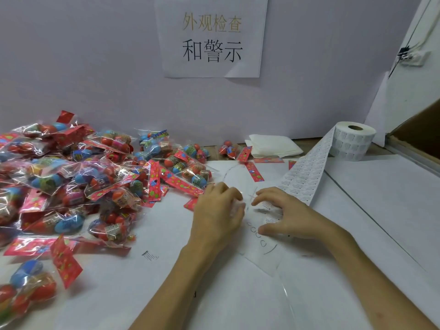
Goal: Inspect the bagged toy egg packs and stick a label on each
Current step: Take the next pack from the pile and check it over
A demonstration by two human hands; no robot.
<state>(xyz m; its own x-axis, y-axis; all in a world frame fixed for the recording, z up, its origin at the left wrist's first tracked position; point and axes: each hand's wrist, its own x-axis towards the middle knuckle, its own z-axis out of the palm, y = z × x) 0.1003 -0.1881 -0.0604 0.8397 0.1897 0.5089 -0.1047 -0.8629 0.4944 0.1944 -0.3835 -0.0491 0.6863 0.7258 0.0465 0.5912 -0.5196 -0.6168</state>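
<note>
Head view: label peeling, it seemed.
Right hand (288, 215) arched, fingers apart, over white paper label strip (307, 172); left hand (216, 213) curled, hold unclear; next move would need a clear-bagged toy egg pack (191, 171).

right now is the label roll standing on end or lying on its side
Standing on end: the label roll has its core hole facing up, and a strip of labels trails off its side.

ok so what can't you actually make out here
Head view only:
Print on the label strip: too small and blurred.
What the left hand holds, if anything: hidden under its curled fingers, blurred.
Whether the right hand pinches a label: its fingers cover the strip's end.
Egg packs at the left edge: cut off by the frame.
</note>
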